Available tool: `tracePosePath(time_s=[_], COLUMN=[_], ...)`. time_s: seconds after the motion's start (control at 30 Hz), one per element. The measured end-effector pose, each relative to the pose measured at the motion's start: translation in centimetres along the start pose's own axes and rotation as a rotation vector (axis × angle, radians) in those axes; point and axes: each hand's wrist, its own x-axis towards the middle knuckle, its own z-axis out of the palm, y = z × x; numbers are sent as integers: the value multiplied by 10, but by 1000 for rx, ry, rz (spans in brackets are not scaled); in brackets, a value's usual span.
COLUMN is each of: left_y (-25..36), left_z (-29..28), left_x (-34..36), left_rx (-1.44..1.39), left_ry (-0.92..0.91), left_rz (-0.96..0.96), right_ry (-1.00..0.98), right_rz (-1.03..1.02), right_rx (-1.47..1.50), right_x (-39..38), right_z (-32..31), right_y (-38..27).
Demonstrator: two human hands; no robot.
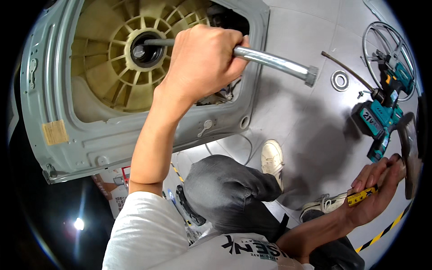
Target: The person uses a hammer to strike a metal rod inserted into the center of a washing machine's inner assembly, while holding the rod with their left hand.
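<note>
Grey tiled floor [306, 22] spreads across the right of my head view, with a grey cabinet [108, 139] at upper left and a ribbed, yellowish tub [96, 36] framed in its opening.

On my feed the left hand [202, 63] is a tight fist, its fingers wrapped fully round one steel rod [274, 62]. The thin end of this rod lies over the tub's dark hub [150, 59]; I cannot tell whether it touches the shaft [139, 52] inside. Its thick, rough end sticks out over the floor.

The right hand [375, 191], lower right, has its fingers curled round the handle of one hammer [408, 155], whose head is up near the view's dark rim, well apart from the rod.

Left fist and forearm block my sight of part of the tub and the cabinet's edge.

On the floor to the right I count one metal ring [340, 81], one teal drill [382, 114], one long brown bar [346, 68] ending at the drill's nose, and one grey hoop [368, 42] just beyond. Two pale shoes [272, 157] show below, and one carton [105, 186] pokes out under the cabinet.
</note>
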Motion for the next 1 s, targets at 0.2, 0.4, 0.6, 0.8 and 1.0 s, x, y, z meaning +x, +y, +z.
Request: tracePosePath(time_s=[0.2,0.4,0.6,0.8,1.0], left_y=[4,5,1,12,-9], left_z=[3,10,6,5,12], left_x=[-7,-12,-10,-1,-14], left_rx=[17,12,-11,14,28], left_ry=[27,17,35,46,-97], left_rz=[-30,12,12,14,-67], right_ry=[-41,-59,-22,-424,-166], right_rz=[-196,-159,-161,270,206], right_rx=[81,71,103,107,49], right_x=[10,8,9,-30,-31], right_z=[-26,-24,-27,32,34], right_y=[-19,-18,-19,1,5])
